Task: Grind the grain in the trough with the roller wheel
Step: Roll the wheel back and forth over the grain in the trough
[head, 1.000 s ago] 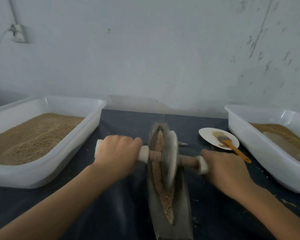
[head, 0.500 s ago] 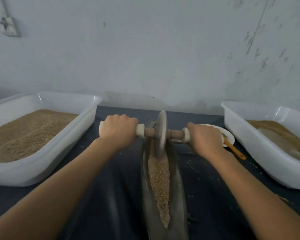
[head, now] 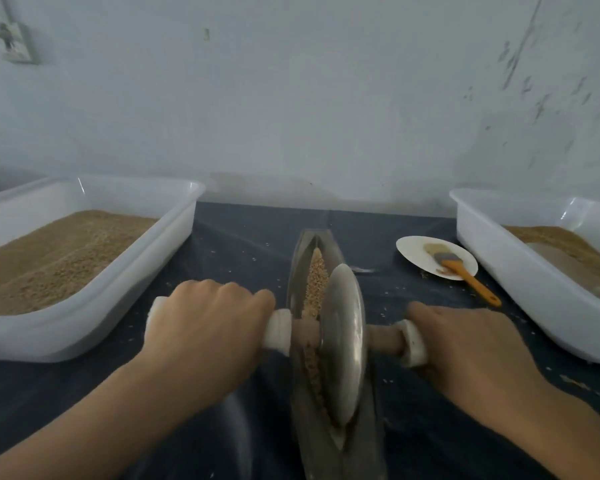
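A long metal boat-shaped trough (head: 300, 258) lies lengthwise in front of me on the dark cloth, with tan grain (head: 316, 275) along its groove. The metal roller wheel (head: 343, 341) stands in the groove near the trough's middle, on a wooden axle with white-wrapped ends. My left hand (head: 201, 327) grips the left handle. My right hand (head: 465, 344) grips the right handle, covering most of it. The wheel hides the grain beneath it.
A white tub of grain (head: 174, 237) stands at the left, a second white tub (head: 492, 265) with ground material at the right. A white plate (head: 413, 254) with an orange-handled brush (head: 468, 278) sits between trough and right tub. Loose grains dot the dark cloth (head: 239, 244).
The wheel went from mid-trough to the far end half a second ago. Now both hands have pulled it back toward me to the middle, exposing grain at the far end.
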`<state>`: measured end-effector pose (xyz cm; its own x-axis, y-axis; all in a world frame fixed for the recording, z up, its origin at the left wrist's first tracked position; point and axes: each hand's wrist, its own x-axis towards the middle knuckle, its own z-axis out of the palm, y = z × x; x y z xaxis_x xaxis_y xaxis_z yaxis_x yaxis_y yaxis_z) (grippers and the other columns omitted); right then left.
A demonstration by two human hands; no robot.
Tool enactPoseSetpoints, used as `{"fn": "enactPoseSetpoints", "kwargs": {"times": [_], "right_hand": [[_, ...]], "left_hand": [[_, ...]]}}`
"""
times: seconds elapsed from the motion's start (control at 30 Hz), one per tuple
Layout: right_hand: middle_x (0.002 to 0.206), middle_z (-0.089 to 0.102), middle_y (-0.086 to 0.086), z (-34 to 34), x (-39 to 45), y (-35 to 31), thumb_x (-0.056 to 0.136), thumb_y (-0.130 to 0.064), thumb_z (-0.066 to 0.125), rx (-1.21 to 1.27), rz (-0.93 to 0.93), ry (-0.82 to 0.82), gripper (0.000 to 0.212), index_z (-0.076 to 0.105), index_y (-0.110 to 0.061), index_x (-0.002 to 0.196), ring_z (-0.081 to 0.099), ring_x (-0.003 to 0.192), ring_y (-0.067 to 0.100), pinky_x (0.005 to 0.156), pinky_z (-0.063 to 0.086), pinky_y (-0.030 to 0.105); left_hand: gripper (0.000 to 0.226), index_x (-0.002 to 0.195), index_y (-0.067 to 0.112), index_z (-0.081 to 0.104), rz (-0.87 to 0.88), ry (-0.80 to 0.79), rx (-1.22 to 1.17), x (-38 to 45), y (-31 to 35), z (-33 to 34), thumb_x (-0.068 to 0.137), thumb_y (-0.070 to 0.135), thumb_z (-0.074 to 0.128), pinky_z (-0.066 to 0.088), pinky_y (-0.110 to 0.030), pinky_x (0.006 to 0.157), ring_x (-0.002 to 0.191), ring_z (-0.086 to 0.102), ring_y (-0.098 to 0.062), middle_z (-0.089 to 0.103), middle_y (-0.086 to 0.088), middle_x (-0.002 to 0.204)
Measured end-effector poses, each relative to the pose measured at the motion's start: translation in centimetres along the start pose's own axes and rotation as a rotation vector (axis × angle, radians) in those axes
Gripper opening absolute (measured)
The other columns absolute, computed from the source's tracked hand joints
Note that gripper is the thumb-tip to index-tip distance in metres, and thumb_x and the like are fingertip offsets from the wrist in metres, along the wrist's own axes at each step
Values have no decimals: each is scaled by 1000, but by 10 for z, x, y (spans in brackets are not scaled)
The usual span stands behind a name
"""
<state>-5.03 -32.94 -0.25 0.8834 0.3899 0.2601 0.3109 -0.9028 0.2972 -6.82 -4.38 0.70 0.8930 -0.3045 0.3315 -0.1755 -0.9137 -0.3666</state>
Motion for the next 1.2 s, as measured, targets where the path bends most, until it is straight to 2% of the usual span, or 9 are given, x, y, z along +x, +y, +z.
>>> {"fn": "enactPoseSetpoints", "kwargs": {"times": [0.13, 0.3, 0.43, 0.53, 0.6, 0.73, 0.93, 1.03, 1.2], "right_hand": [[65, 49, -8, 30, 73, -2, 73, -32, 73, -12, 96, 138, 38, 36, -29, 81, 45, 54, 19, 49, 22, 28], [87, 67, 4, 35, 142, 10, 79, -28, 69, 25, 108, 180, 25, 49, -24, 94, 60, 75, 28, 60, 29, 33], [82, 63, -2, 39, 92, 5, 81, -37, 64, 100, 94, 131, 26, 41, -29, 88, 57, 68, 23, 55, 37, 32], [65, 55, -7, 22, 21, 4, 64, -42, 76, 144, 24, 153, 37, 44, -31, 78, 56, 57, 17, 47, 44, 34], [54, 47, -8, 3, -13, 2, 39, -31, 88, 167, -26, 250, 51, 47, -30, 69, 47, 42, 15, 37, 23, 20], [49, 43, -8, -10, -24, 1, 22, -19, 89, 131, -43, 251, 58, 46, -24, 61, 41, 36, 17, 46, 7, 17], [71, 63, -2, 27, 84, 3, 62, -25, 80, -116, 48, 240, 34, 52, -23, 81, 60, 58, 20, 48, 27, 28], [84, 66, 2, 34, 127, 7, 76, -18, 70, -42, 143, 272, 21, 53, -19, 90, 63, 72, 25, 57, 34, 32], [97, 62, -8, 35, 72, 6, 84, -34, 61, 145, 116, 39, 23, 44, -32, 98, 59, 84, 13, 70, 46, 29]], "left_hand": [[22, 83, 32, 39, -104, 6, -64, 74, -8, 39, 83, 45, 57, 29, -31, 58, 73, 59, -21, 60, 7, 83], [15, 80, 31, 44, -167, 60, -114, 129, -22, 61, 82, 37, 57, 32, -32, 59, 66, 50, -23, 64, 1, 86], [23, 80, 29, 40, -90, 76, -66, 86, -11, 47, 80, 38, 61, 27, -31, 55, 62, 50, -20, 63, 6, 81], [36, 71, 24, 43, 87, 256, -60, 27, 0, 11, 57, 24, 76, 20, -27, 52, 51, 52, -19, 53, 6, 62], [33, 63, 21, 45, 128, 400, -103, -3, 1, -7, 47, 11, 72, 16, -26, 52, 43, 43, -19, 43, 5, 53], [45, 63, 25, 45, 130, 271, -172, -19, -7, -1, 39, 18, 83, 18, -25, 47, 40, 43, -18, 41, 8, 51], [29, 75, 29, 37, -141, 145, -80, 70, -17, 59, 79, 42, 63, 30, -29, 53, 64, 61, -19, 60, 7, 71], [26, 76, 29, 37, -197, 175, -80, 109, -20, 62, 80, 45, 57, 29, -30, 54, 68, 61, -22, 61, 7, 76], [27, 88, 32, 46, -76, 113, -81, 72, -11, 31, 76, 43, 68, 30, -28, 58, 72, 60, -14, 62, 9, 83]]}}
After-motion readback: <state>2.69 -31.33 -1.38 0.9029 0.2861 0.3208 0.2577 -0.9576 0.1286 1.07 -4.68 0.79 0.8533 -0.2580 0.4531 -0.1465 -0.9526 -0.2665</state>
